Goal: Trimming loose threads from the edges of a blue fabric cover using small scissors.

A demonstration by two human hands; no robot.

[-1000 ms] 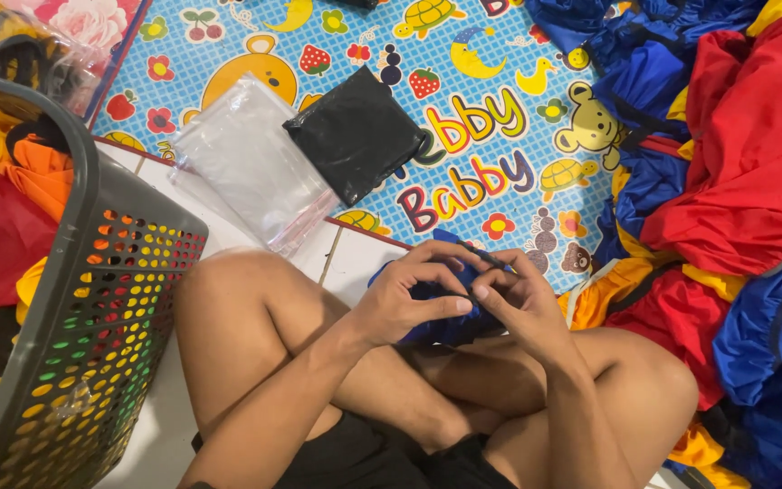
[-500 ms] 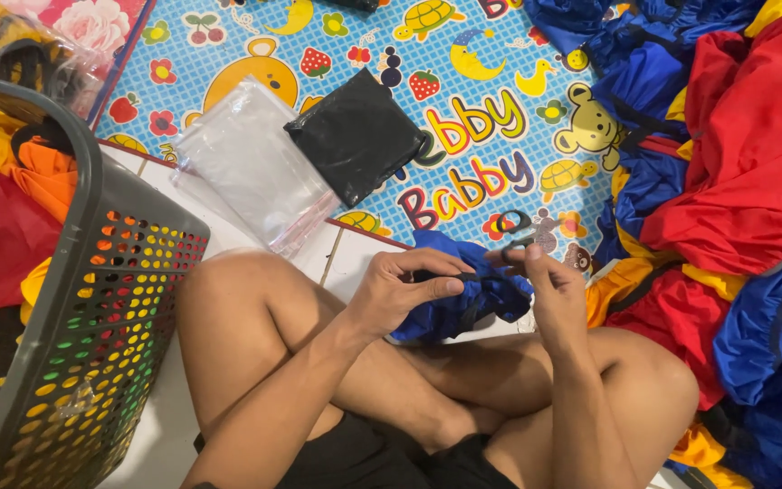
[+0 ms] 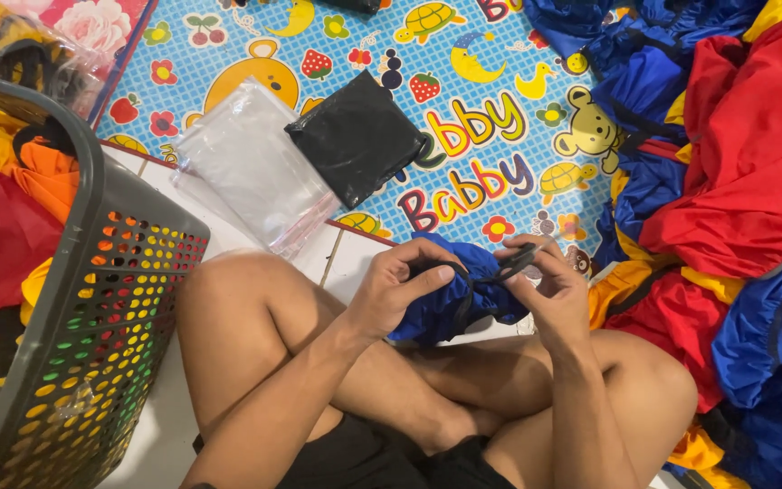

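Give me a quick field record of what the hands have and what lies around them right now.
left hand: grips a bunched blue fabric bag
right hand: pinches the bag's black drawstring
posture: seated cross-legged, bag held over the knees
mat items: folded black piece, stack of clear plastic bags on the patterned play mat
person's left side: grey perforated basket
person's right side: heap of red, blue and yellow fabric

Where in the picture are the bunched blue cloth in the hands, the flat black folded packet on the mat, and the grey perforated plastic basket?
Bunched blue cloth (image 3: 441, 308), head view, on its folds between the hands.
Flat black folded packet (image 3: 355, 136), head view, on its middle.
Grey perforated plastic basket (image 3: 92, 172), head view, on its rim.
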